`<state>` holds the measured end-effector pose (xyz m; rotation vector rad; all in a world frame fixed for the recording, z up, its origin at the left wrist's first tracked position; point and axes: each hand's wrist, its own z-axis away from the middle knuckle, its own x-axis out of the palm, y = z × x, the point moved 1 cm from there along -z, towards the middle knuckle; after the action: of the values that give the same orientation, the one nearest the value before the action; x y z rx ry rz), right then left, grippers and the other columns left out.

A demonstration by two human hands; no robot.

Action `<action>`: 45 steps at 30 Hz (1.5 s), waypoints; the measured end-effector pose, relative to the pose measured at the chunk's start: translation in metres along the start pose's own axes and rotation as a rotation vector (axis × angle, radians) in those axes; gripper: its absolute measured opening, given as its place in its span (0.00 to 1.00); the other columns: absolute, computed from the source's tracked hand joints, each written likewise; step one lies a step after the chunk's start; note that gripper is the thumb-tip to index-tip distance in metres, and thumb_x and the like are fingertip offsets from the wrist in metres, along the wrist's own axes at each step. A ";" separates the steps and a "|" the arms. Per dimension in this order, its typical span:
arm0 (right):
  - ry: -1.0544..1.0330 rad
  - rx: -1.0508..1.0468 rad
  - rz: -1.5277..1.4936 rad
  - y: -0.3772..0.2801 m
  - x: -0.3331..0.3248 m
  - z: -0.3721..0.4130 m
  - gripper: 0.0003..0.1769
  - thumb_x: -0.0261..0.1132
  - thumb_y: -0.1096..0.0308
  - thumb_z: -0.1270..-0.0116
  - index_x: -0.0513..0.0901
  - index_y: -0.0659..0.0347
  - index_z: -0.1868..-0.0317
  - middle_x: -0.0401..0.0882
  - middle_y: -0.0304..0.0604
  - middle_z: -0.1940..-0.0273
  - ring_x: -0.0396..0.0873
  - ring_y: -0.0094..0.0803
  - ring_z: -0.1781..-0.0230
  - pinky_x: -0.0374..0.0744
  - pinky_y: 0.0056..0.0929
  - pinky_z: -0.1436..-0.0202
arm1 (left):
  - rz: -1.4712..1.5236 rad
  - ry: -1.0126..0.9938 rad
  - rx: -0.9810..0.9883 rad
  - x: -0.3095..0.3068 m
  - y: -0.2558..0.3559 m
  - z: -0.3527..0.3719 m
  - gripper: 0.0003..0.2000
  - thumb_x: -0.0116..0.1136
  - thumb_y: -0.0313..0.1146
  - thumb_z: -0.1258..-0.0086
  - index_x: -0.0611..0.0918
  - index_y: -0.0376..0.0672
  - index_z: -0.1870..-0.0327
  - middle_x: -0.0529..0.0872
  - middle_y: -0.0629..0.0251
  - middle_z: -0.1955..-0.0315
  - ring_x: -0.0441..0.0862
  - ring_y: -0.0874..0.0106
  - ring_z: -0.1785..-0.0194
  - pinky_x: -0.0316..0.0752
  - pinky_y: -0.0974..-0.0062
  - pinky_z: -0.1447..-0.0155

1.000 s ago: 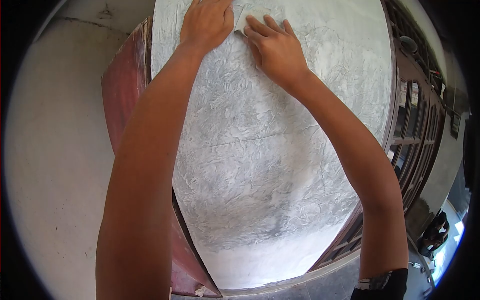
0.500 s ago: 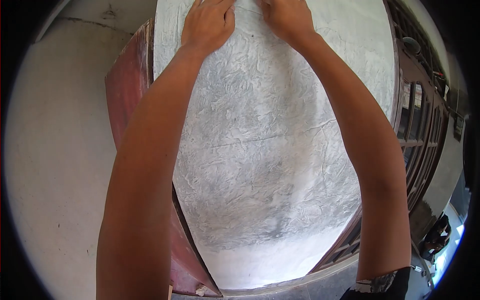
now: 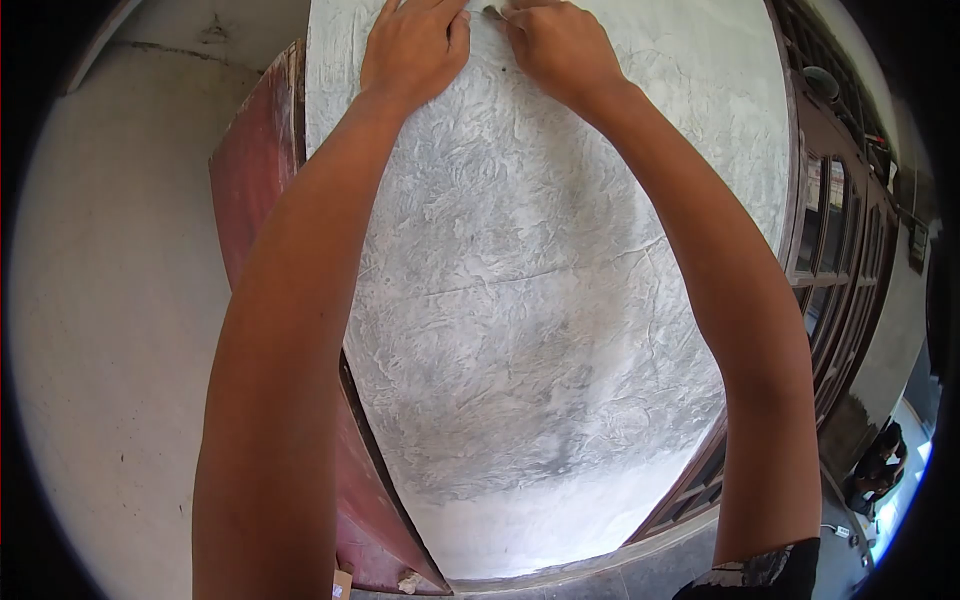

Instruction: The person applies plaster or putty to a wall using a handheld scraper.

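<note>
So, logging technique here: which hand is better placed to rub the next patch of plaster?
Probably the right hand: its fingers hold the small pale piece; the left hand lies flat on the plaster.

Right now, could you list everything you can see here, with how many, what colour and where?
panel: one, grey-white, rough plaster, fills the centre
board: one, dark red, behind the panel's left edge
wall: one, white, far left
window frame: one, brown wood with glass panes, right
floor: grey, bottom edge
scrap: one, pale, at the board's foot
dark shape: one, black, lower right, too small to tell
pale piece: one, whitish, top edge, at the right fingertips
left hand: one, flat on the panel, top
right hand: one, on the panel beside the left, fingers on the pale piece
</note>
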<state>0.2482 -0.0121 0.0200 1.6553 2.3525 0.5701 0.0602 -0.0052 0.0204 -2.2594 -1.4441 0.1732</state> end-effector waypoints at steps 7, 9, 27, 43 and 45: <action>0.050 -0.009 -0.025 0.011 -0.003 -0.008 0.13 0.65 0.64 0.24 0.90 0.59 0.46 0.86 0.45 0.38 0.84 0.50 0.39 0.79 0.48 0.30 | -0.009 0.005 -0.011 0.000 0.000 -0.002 0.22 0.47 0.30 0.20 0.78 0.36 0.29 0.76 0.52 0.25 0.67 0.55 0.20 0.55 0.54 0.15; 0.132 -0.131 -0.003 0.015 0.002 -0.044 0.17 0.55 0.66 0.20 0.87 0.70 0.52 0.88 0.58 0.49 0.84 0.53 0.47 0.79 0.49 0.37 | -0.009 0.010 -0.006 0.002 0.000 -0.002 0.22 0.47 0.30 0.21 0.78 0.35 0.29 0.76 0.52 0.25 0.67 0.55 0.20 0.55 0.54 0.15; 0.307 -0.226 0.122 -0.040 -0.002 0.052 0.06 0.65 0.75 0.36 0.88 0.67 0.62 0.89 0.46 0.58 0.88 0.47 0.53 0.82 0.50 0.38 | -0.031 0.024 -0.022 -0.001 0.001 0.001 0.21 0.47 0.29 0.20 0.79 0.35 0.30 0.77 0.52 0.26 0.69 0.55 0.20 0.57 0.54 0.16; 0.087 0.107 -0.043 -0.010 -0.014 -0.027 0.16 0.55 0.65 0.20 0.85 0.69 0.53 0.88 0.60 0.58 0.86 0.55 0.54 0.81 0.53 0.45 | 0.004 0.041 -0.011 -0.001 0.000 -0.001 0.20 0.48 0.29 0.21 0.80 0.35 0.32 0.78 0.51 0.28 0.70 0.54 0.21 0.58 0.53 0.16; -0.054 0.094 0.037 -0.011 -0.013 -0.014 0.13 0.66 0.67 0.27 0.90 0.62 0.49 0.89 0.48 0.44 0.89 0.53 0.57 0.87 0.44 0.47 | -0.002 0.043 0.000 -0.002 0.000 -0.001 0.20 0.49 0.28 0.21 0.80 0.35 0.32 0.78 0.51 0.28 0.70 0.54 0.21 0.59 0.53 0.16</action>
<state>0.2379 -0.0297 0.0275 1.7349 2.3483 0.4215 0.0592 -0.0071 0.0212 -2.2481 -1.4240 0.1236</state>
